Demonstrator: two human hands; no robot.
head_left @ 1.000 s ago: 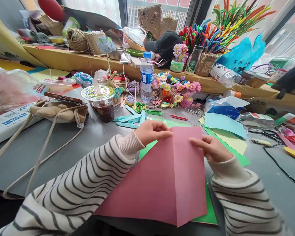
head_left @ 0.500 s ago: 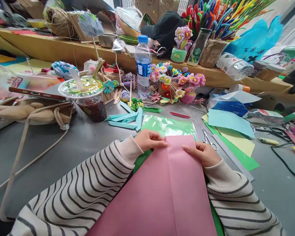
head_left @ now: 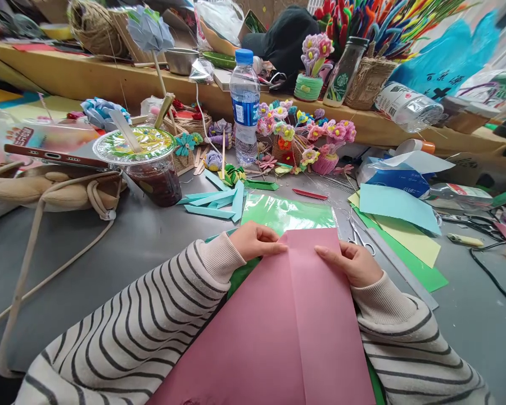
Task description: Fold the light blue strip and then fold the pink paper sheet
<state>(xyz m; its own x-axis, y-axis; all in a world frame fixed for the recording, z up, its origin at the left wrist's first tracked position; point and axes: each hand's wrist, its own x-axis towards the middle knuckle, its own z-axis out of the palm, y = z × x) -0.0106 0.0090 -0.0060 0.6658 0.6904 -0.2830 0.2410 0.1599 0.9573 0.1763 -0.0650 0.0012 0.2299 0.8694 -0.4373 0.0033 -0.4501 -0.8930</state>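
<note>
A large pink paper sheet (head_left: 261, 326) spreads toward me, with a lengthwise crease running down from its narrow far end. At that end my left hand (head_left: 257, 241) pinches the left edge between thumb and fingers. Across from it, my right hand (head_left: 352, 261) grips the right edge, thumb on top and fingers beneath. Green paper (head_left: 242, 275) shows from under the pink sheet on both sides. Just beyond the far end lies a shiny clear packet of green paper (head_left: 289, 211). Small scissors (head_left: 360, 239) rest beside my right hand.
Folded light-blue paper strips (head_left: 219, 202) lie beyond my left hand, near a lidded drink cup (head_left: 149, 174) and a water bottle (head_left: 244, 109). Coloured sheets (head_left: 398, 208) and a metal ruler (head_left: 400, 264) are on the right. Handmade flowers (head_left: 316, 132) line the back.
Both hands keep hold of the pink paper. Its far end sits slightly higher and reaches a little farther right in view, along with my right hand. The camera view has shifted slightly.
</note>
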